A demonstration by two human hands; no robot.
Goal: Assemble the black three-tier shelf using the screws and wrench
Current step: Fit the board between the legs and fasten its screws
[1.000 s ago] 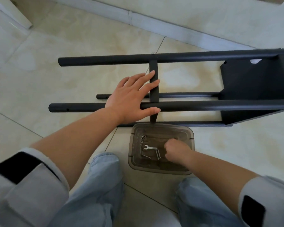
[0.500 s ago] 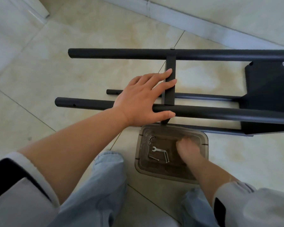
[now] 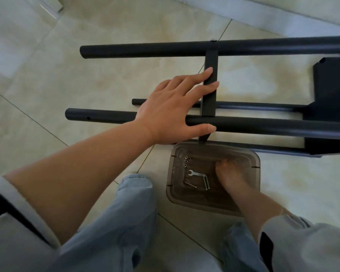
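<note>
Two hands engaged: left hand (image 3: 171, 112) spread flat, pressing shelf frame (image 3: 243, 125) on floor; right hand (image 3: 227, 174) inside parts tray (image 3: 255, 165) beside wrench (image 3: 196, 174), grip indiscernible. Recommend steady frame pressure, single screw (image 3: 190, 185) lifted cleanly.

Shelf frame (image 3: 243, 126) lying on floor (image 3: 86, 75) at 12 o'clock, tray (image 3: 249, 203) just before it at 5 o'clock, wrench (image 3: 196, 174) and screws (image 3: 205, 183) in tray, left hand (image 3: 171, 112) on frame, right hand (image 3: 229, 174) in tray, right of wrench.

shelf frame (image 3: 263, 126) cut off at right edge, right hand (image 3: 227, 173) blurred (grasp unclear)
</note>
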